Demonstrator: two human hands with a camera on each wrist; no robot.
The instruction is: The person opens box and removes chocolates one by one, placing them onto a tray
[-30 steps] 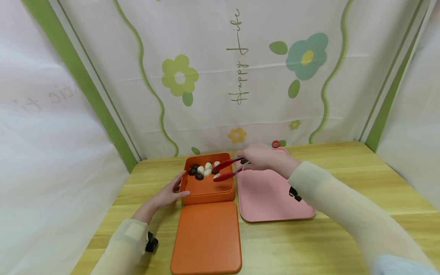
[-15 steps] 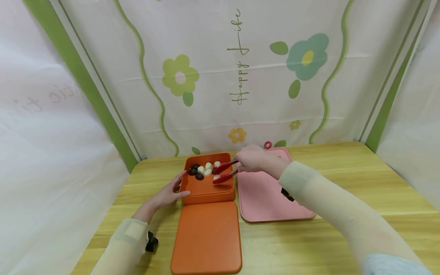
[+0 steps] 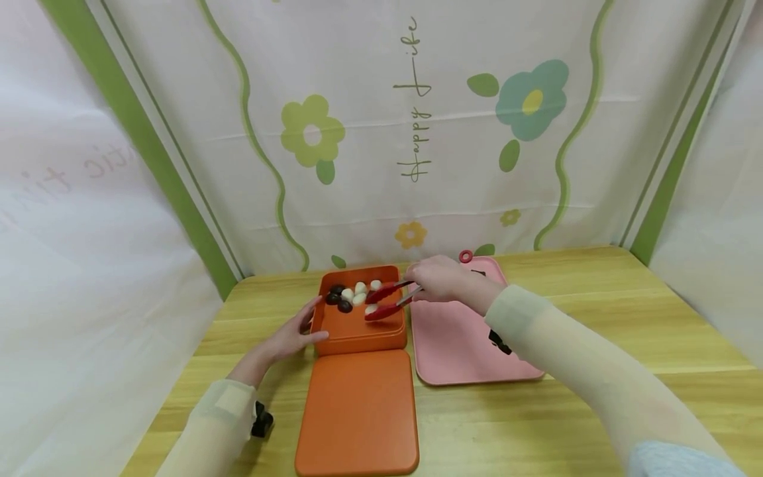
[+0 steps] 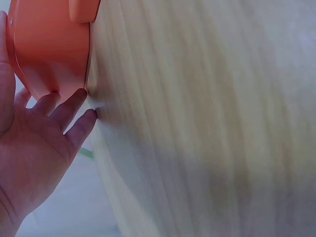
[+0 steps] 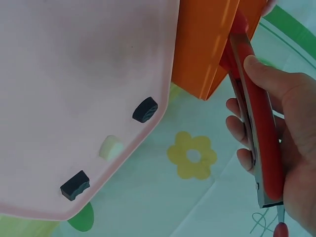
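My right hand (image 3: 438, 278) grips a pair of red-and-silver tongs (image 3: 386, 309), their tips reaching down into the orange box (image 3: 363, 344). Between the spread tips lies a small white piece (image 3: 371, 309). Rounded white pieces (image 3: 359, 299) and dark ones (image 3: 344, 307) cluster in the box's left and back part. My left hand (image 3: 292, 336) rests against the box's left side, its thumb at the front left corner. In the left wrist view its extended fingers (image 4: 73, 111) touch the outer wall. The right wrist view shows fingers wrapped around the tongs' handle (image 5: 264, 133).
A pink tray (image 3: 465, 348) stands right beside the box. Along its far edge sit two dark blocks, one a ridged block (image 5: 145, 109), and a white block (image 5: 111, 148). The flat orange lid (image 3: 357, 411) lies in front of the box. A printed curtain (image 3: 369, 165) hangs behind.
My right hand and the tongs have shifted slightly left, the tips moving a little farther into the box around the white piece. The left hand has stayed in place.
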